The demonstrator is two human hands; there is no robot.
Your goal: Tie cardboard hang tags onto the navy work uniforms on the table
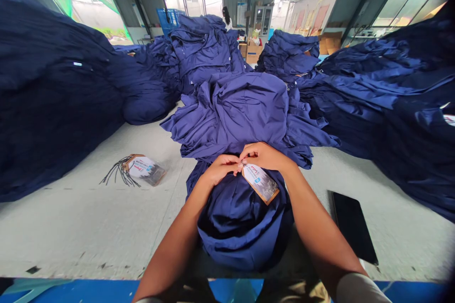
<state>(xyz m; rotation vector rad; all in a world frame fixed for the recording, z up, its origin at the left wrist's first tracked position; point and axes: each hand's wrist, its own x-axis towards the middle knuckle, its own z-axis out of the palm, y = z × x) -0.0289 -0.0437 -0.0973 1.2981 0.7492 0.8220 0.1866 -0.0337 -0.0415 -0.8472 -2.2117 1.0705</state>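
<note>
My left hand (221,169) and my right hand (261,156) meet above a folded navy work garment (241,222), their fingertips pinched together at the top of a cardboard hang tag (260,183). The tag hangs down across the garment, and its cord is mostly hidden by my fingers. Under my wrists, the garment lies on a larger heap of navy cloth (234,113). To the left, on the pale table (88,227), lies a small stack of similar tags (144,170) with loose black cords.
A black tablet or phone (353,227) lies flat on the table to the right. Large navy garment piles (53,94) rise on both sides. Beyond them are cardboard boxes (254,52), a blue crate (169,20), and a person (226,18) at the back.
</note>
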